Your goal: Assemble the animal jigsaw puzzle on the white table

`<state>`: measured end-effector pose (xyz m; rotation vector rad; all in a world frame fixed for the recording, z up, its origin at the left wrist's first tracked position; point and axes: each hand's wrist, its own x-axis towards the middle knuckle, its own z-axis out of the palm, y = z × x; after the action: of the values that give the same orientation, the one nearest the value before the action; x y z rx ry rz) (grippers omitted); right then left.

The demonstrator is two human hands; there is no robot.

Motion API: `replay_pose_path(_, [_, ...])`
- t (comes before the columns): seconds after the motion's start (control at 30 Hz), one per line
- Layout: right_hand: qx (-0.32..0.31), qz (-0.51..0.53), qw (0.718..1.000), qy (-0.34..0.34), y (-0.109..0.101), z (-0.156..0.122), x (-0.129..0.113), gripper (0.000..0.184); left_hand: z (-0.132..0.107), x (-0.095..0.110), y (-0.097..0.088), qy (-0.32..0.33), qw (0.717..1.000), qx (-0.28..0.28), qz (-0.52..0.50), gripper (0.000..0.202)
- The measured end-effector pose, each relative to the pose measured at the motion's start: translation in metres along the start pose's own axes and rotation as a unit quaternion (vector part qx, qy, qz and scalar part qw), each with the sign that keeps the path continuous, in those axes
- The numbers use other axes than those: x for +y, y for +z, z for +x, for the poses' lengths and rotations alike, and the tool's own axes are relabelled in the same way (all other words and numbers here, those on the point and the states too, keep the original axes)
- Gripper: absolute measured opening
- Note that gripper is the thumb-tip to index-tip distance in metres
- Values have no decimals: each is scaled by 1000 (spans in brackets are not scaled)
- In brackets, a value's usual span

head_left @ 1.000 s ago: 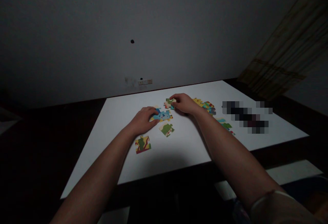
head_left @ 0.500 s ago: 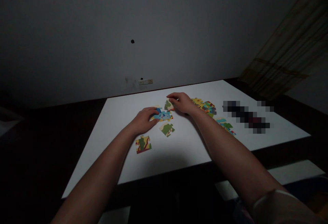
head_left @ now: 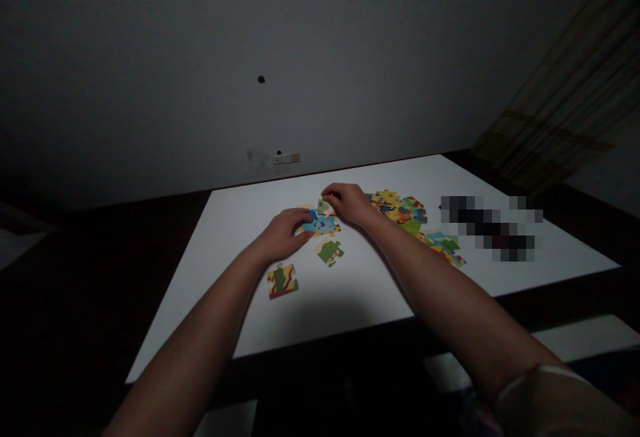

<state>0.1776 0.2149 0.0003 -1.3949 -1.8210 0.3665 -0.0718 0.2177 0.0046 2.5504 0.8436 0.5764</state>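
Right hand (head_left: 349, 203) has edged left, narrow over a green puzzle piece (head_left: 325, 208), grip unclear; left hand (head_left: 285, 235), cupped on a blue puzzle piece (head_left: 323, 225), could shove it loose.

Puzzle: green-and-cream jigsaw piece (head_left: 329, 253), printed card, smooth, matt.
Tabletop: white rectangular board (head_left: 250, 270), smooth, faint sheen.
Wall: grey painted wall (head_left: 150, 90), matt.
Socket: small cream rectangular plastic switch plate (head_left: 287, 158), smooth.
Curtain: tan translucent woven curtain (head_left: 555, 130), thin cloth.
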Motion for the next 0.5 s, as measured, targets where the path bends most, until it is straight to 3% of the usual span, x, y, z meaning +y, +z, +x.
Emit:
replay_pose_path(0.23, [-9,3,1000,22,-1,2,-1,13,0,0,-1,0,1000,-5,5,33])
replay_pose_path(0.5, [16,127,988,90,2,4,10,28,0,0,0,7,1000,0,0,33])
